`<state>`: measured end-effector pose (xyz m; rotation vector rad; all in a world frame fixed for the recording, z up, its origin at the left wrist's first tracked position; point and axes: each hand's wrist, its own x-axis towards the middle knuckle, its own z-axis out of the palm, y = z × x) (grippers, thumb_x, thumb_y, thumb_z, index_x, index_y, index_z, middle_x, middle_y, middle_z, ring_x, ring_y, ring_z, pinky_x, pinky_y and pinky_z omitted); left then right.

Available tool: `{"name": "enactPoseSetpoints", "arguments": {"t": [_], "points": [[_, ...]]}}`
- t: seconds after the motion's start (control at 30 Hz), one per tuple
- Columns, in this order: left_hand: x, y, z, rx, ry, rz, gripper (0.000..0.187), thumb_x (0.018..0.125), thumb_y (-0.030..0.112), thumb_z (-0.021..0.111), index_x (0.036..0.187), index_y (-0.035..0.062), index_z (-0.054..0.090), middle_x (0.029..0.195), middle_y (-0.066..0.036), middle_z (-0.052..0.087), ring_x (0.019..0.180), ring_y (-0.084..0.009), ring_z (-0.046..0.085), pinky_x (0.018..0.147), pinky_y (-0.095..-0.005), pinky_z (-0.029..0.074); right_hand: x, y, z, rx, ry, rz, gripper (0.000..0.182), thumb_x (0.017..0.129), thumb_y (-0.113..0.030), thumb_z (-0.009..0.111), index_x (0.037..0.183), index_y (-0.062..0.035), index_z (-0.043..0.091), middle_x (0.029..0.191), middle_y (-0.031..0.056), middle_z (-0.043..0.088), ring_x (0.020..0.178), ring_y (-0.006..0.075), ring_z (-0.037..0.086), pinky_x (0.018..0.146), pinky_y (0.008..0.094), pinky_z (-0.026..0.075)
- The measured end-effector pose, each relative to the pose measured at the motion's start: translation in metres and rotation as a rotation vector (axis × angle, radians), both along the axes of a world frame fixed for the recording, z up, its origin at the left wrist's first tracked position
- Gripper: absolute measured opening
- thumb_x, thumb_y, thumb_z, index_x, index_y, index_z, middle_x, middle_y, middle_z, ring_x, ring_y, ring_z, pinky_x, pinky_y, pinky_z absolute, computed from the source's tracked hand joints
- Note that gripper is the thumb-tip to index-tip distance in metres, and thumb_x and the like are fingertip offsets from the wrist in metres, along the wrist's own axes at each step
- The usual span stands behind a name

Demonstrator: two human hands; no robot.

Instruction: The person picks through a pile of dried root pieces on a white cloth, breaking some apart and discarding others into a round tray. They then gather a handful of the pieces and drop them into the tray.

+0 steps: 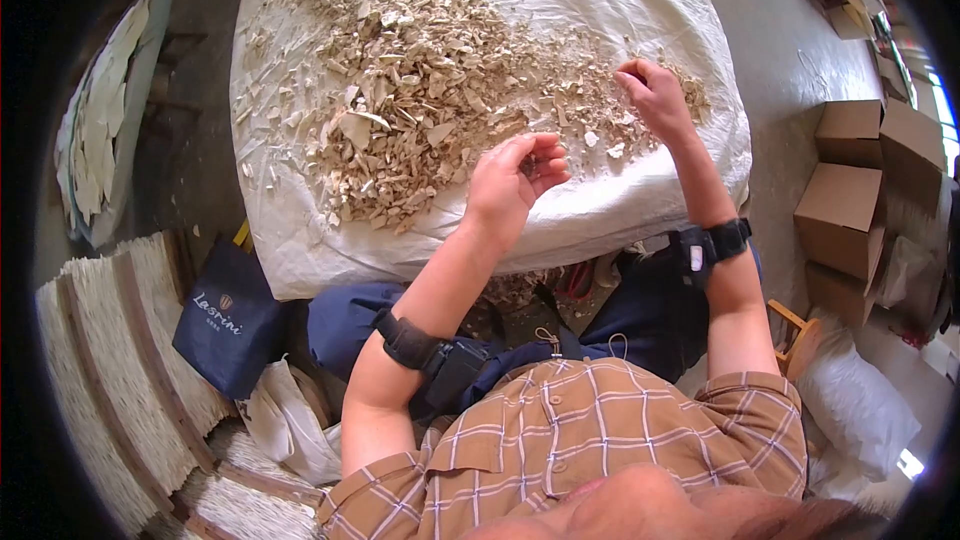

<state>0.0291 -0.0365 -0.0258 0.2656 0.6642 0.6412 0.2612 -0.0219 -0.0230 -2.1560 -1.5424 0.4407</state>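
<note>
A white sheet (640,205) covers the table, heaped with pale chips (420,90). The right hand (655,95) pinches among the heap's right fringe; the left hand (515,180), cupped, waits nearer, fingers curled.

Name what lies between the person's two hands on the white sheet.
Head view: scattered pale chips on the white sheet lie between left hand and right hand.

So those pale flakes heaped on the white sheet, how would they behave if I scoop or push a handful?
The pale flakes look thin, dry and irregular, so they are probably light and would slide and scatter rather than roll. Many are splintered, so they likely snap easily. The white sheet sags at its edge, so pushed pieces near the right hand may spill off.
</note>
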Motion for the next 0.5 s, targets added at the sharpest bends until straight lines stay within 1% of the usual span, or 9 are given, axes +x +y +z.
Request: {"name": "enactPoseSetpoints", "arguments": {"t": [0.07, 0.1, 0.2, 0.27, 0.33, 0.4, 0.43, 0.47, 0.5], "points": [[0.004, -0.001, -0.001, -0.008, -0.005, -0.005, 0.025, 0.087, 0.015, 0.036, 0.095, -0.0035, 0.051, 0.088, -0.011, 0.056, 0.079, -0.0183, 0.056, 0.076, -0.0340, 0.047, -0.017, -0.009, 0.021, -0.126, 0.480, 0.157, 0.013, 0.078, -0.013, 0.054, 0.084, -0.0030, 0.060, 0.075, 0.0071, 0.058, 0.065, 0.0153, 0.054, 0.060, 0.0273, 0.043], [0.006, -0.002, 0.001, -0.009, -0.005, -0.003, 0.025, 0.087, 0.015, 0.036, 0.095, -0.0035, 0.051, 0.088, -0.011, 0.056, 0.079, -0.0183, 0.056, 0.076, -0.0340, 0.047, -0.030, -0.016, 0.028, -0.134, 0.526, 0.237, 0.011, 0.077, -0.010, 0.055, 0.083, -0.0013, 0.059, 0.072, 0.0043, 0.056, 0.064, 0.0106, 0.051, 0.058, 0.0254, 0.043], [0.011, -0.004, 0.004, -0.056, -0.008, -0.020, 0.027, 0.088, 0.015, 0.034, 0.096, -0.0043, 0.050, 0.091, -0.012, 0.055, 0.083, -0.0195, 0.055, 0.079, -0.0349, 0.046, -0.059, -0.032, 0.033, 0.019, 0.367, 0.631, 0.005, 0.074, -0.009, 0.058, 0.077, -0.0041, 0.059, 0.071, 0.0073, 0.056, 0.066, 0.0169, 0.055, 0.058, 0.0279, 0.043], [0.013, -0.004, 0.003, -0.082, -0.008, -0.029, 0.028, 0.088, 0.017, 0.035, 0.097, -0.0046, 0.050, 0.086, -0.012, 0.054, 0.080, -0.0203, 0.054, 0.075, -0.0347, 0.045, -0.064, -0.035, 0.036, -0.027, 0.308, 0.619, 0.005, 0.073, -0.007, 0.058, 0.077, -0.0045, 0.060, 0.072, 0.0080, 0.056, 0.067, 0.0189, 0.055, 0.059, 0.0282, 0.044], [0.013, -0.006, -0.004, -0.066, 0.000, -0.054, 0.028, 0.088, 0.016, 0.034, 0.098, -0.0049, 0.049, 0.090, -0.012, 0.054, 0.083, -0.0206, 0.054, 0.079, -0.0352, 0.045, -0.059, -0.035, 0.036, -0.077, 0.247, 0.608, 0.005, 0.072, -0.006, 0.059, 0.077, -0.0050, 0.060, 0.073, 0.0087, 0.057, 0.068, 0.0209, 0.056, 0.059, 0.0285, 0.044], [0.012, -0.005, -0.006, -0.052, 0.009, -0.067, 0.028, 0.088, 0.016, 0.034, 0.099, -0.0052, 0.048, 0.094, -0.012, 0.053, 0.086, -0.0208, 0.054, 0.082, -0.0357, 0.045, -0.043, -0.029, 0.026, 0.054, 0.333, 0.509, 0.009, 0.071, -0.005, 0.058, 0.079, -0.0050, 0.061, 0.073, 0.0093, 0.058, 0.069, 0.0223, 0.057, 0.060, 0.0292, 0.044], [0.012, -0.004, -0.004, -0.050, 0.011, -0.048, 0.028, 0.088, 0.016, 0.034, 0.099, -0.0054, 0.048, 0.093, -0.012, 0.053, 0.085, -0.0207, 0.054, 0.082, -0.0356, 0.045, -0.033, -0.026, 0.021, 0.047, 0.292, 0.423, 0.012, 0.072, -0.003, 0.056, 0.082, -0.0059, 0.062, 0.074, 0.0103, 0.058, 0.070, 0.0239, 0.057, 0.062, 0.0302, 0.045], [0.012, -0.003, -0.004, -0.049, 0.012, -0.029, 0.028, 0.088, 0.016, 0.034, 0.099, -0.0056, 0.048, 0.093, -0.012, 0.053, 0.085, -0.0207, 0.054, 0.081, -0.0355, 0.045, -0.023, -0.023, 0.011, 0.121, 0.143, 0.353, 0.011, 0.075, -0.004, 0.053, 0.081, -0.0062, 0.062, 0.075, 0.0102, 0.058, 0.070, 0.0254, 0.057, 0.063, 0.0322, 0.045], [0.012, -0.003, -0.004, -0.050, 0.010, -0.029, 0.028, 0.088, 0.016, 0.034, 0.099, -0.0056, 0.048, 0.093, -0.012, 0.053, 0.085, -0.0207, 0.054, 0.081, -0.0355, 0.045, -0.017, -0.021, 0.007, 0.104, 0.014, 0.277, 0.010, 0.076, -0.008, 0.053, 0.080, -0.0066, 0.062, 0.076, 0.0095, 0.058, 0.070, 0.0256, 0.057, 0.063, 0.0332, 0.045]]}}
